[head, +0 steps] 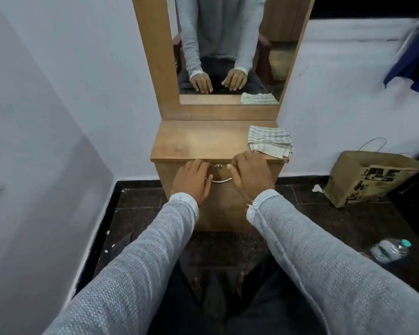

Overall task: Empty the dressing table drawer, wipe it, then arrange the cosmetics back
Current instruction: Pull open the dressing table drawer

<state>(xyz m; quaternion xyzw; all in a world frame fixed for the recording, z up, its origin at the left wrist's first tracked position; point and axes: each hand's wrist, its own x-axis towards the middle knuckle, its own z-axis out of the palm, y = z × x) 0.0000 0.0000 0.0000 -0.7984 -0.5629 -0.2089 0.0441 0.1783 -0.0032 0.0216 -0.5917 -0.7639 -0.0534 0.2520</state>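
Evidently nothing is emptied yet: the drawer (221, 176) at frame centre sits closed, left hand (191, 181) and right hand (250, 174) spread flat beside its handle (221, 180) (cloth (270, 141) waiting on the counter (198, 141)).

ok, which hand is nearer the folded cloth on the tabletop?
Right. The right hand is at the drawer front just below the folded cloth, almost touching its front edge. The left hand is further left, past the handle.
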